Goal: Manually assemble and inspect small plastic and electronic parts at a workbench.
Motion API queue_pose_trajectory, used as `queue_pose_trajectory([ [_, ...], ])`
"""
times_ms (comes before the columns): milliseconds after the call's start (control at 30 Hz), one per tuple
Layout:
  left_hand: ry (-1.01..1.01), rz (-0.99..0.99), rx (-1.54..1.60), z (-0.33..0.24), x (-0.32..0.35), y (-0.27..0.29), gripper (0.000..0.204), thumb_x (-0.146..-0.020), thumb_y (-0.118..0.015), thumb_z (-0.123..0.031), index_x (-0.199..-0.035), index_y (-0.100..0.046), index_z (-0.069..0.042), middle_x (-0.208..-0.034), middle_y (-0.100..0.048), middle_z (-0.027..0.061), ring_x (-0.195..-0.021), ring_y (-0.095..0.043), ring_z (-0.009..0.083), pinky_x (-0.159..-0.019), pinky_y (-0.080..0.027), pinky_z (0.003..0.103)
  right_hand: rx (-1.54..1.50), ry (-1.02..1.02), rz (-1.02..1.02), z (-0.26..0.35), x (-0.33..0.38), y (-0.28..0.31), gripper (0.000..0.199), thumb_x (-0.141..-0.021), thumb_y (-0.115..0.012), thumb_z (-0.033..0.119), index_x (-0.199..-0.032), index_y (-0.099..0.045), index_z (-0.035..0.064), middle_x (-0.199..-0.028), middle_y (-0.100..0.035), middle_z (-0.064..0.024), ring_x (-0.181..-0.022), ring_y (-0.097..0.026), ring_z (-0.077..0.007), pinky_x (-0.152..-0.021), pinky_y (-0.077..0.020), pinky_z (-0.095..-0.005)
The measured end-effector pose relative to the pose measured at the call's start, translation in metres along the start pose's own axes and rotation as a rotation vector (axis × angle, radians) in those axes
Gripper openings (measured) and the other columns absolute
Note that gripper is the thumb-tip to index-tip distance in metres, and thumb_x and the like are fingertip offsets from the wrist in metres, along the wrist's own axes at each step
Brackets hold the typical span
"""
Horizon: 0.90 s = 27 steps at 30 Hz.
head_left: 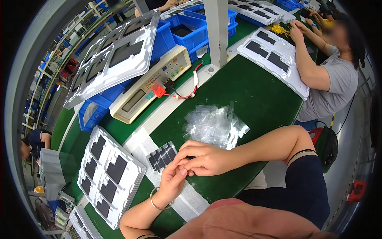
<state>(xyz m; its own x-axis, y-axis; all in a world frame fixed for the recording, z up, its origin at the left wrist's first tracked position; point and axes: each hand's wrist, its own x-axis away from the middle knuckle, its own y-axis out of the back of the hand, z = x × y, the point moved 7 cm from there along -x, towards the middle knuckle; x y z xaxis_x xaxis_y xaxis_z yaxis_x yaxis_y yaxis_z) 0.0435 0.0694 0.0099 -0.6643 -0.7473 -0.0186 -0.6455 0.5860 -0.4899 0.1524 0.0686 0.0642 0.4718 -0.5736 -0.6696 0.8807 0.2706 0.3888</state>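
Clear, glossy plastic films [211, 123] are heaped mid-frame, presumably for easy reach; left of centre, beside a black, pale-lined rectangular sheet [161, 157], left hand [172, 184] and right hand [206, 157] are joined, grip seemingly pinched, contents untellable.

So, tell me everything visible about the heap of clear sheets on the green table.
The heap of clear sheets is a loose pile of thin, transparent, flat pieces, apparently plastic film, with bright glare. They overlap at various angles, some corners jutting out at the rim. It lies on the green table just beyond the right hand; whether the two touch is unclear.
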Motion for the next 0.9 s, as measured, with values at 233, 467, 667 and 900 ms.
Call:
queue_pose_trajectory([
  [233, 0.02, -0.025, -0.014, -0.0006, -0.0004, 0.0001, 0.022, -0.091, -0.048, -0.008, -0.11, -0.052, 0.002, -0.099, -0.057, 0.0076, -0.085, -0.052, 0.0129, -0.077, -0.043, 0.027, -0.017, -0.017, 0.036, -0.003, 0.0021, -0.0013, 0.018, -0.07, -0.064, -0.001, -0.088, -0.061, 0.0006, -0.112, -0.052, -0.0106, -0.098, -0.05, -0.0285, -0.082, -0.0446, -0.0358],
  [467, 0.027, -0.04, -0.019, -0.0005, 0.0007, 0.0018, 0.021, -0.091, -0.048, -0.008, -0.109, -0.052, 0.002, -0.099, -0.057, 0.0075, -0.084, -0.052, 0.013, -0.077, -0.043, 0.027, -0.031, -0.028, 0.018, -0.0014, -0.0002, -0.0001, 0.014, -0.071, -0.065, 0.001, -0.084, -0.061, 0.0005, -0.109, -0.054, -0.0094, -0.094, -0.051, -0.0266, -0.079, -0.0452, -0.0347],
  [667, 0.029, -0.033, -0.033, -0.0012, -0.0001, 0.0007, 0.02, -0.091, -0.048, -0.008, -0.108, -0.052, 0.002, -0.099, -0.057, 0.0076, -0.085, -0.053, 0.0133, -0.077, -0.043, 0.027, -0.041, -0.031, -0.012, -0.0023, -0.0003, 0.0001, 0.011, -0.07, -0.063, 0.002, -0.08, -0.061, 0.0001, -0.105, -0.054, -0.0084, -0.091, -0.052, -0.0258, -0.078, -0.0451, -0.0354],
  [900, 0.029, -0.044, -0.029, -0.0002, 0.0013, 0.0021, 0.02, -0.091, -0.047, -0.007, -0.108, -0.052, 0.002, -0.098, -0.057, 0.0076, -0.084, -0.052, 0.0135, -0.078, -0.043, 0.027, -0.041, -0.036, -0.005, -0.0031, 0.0, -0.0017, 0.011, -0.07, -0.063, 0.001, -0.081, -0.061, 0.0002, -0.105, -0.054, -0.0083, -0.091, -0.052, -0.0257, -0.078, -0.0451, -0.0353],
])
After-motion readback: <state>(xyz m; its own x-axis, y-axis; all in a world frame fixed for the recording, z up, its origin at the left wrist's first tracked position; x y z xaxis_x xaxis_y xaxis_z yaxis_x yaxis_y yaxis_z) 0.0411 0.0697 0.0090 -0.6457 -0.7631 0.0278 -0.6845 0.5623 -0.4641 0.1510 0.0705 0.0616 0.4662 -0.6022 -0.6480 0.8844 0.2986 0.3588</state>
